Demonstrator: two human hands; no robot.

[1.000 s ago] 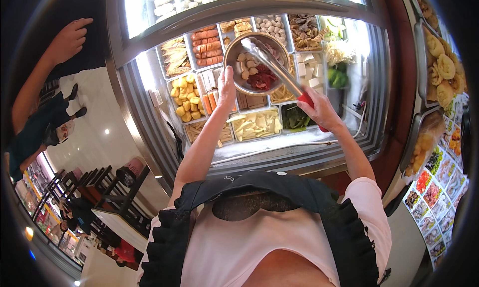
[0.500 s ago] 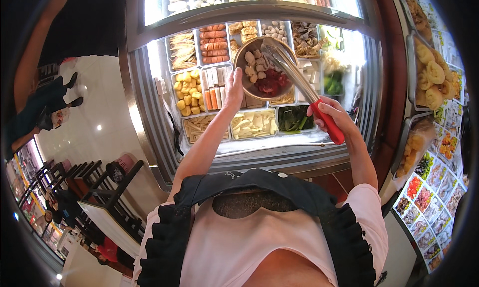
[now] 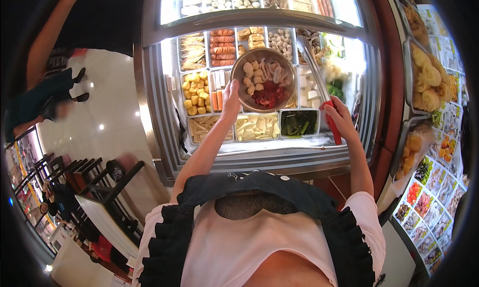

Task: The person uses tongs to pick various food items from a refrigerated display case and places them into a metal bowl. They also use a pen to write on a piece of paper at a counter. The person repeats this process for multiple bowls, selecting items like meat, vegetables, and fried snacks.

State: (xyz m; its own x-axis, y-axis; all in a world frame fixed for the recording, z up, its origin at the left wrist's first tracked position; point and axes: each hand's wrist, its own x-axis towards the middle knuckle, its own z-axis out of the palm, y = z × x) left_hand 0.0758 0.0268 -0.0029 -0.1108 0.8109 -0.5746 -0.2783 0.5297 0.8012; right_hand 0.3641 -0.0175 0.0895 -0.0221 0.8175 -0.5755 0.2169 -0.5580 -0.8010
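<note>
Both hands up: bowl [image 3: 263,80] left (tongs [image 3: 323,98] right)

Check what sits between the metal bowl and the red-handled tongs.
In the head view, a tray of white cubes lies between the metal bowl and the tongs, in the chilled counter.

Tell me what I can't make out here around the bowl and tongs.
Head view only:
- Left hand: its fingers are hidden behind the bowl.
- Tongs: the tips wash out in glare by the greens, so whether they hold anything is unclear.
- Trays under the bowl: covered by it.
- Top trays: cut off by the upper edge.
- Right hand: covers part of the red handle.
</note>
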